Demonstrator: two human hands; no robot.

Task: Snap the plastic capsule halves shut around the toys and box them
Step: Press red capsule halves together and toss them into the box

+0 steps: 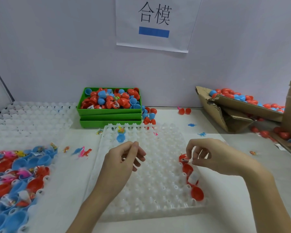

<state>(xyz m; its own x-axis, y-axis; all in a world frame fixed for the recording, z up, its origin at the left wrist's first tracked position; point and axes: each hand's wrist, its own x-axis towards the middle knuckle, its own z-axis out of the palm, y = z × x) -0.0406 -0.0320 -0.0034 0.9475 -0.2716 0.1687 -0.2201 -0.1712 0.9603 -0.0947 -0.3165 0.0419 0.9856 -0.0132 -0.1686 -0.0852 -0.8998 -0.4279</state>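
A translucent white dimpled tray (151,185) lies in front of me. Several red capsule halves (197,193) sit in its right column. My right hand (213,157) pinches a small wrapped toy (185,159) at the topmost red half (181,157). Another wrapped toy (192,177) rests in a red half lower down. My left hand (123,160) hovers over the tray's middle, its fingers loosely curled with nothing visible in them. A blue half (121,138) with a yellow toy (121,130) above it sits near the tray's far edge.
Stacked green boxes (110,114) full of red and blue capsule halves stand behind the tray. A tipped cardboard box (242,106) of capsules lies at the right. At the left, another tray (15,182) holds several halves and toys. Loose toys (84,153) lie on the table.
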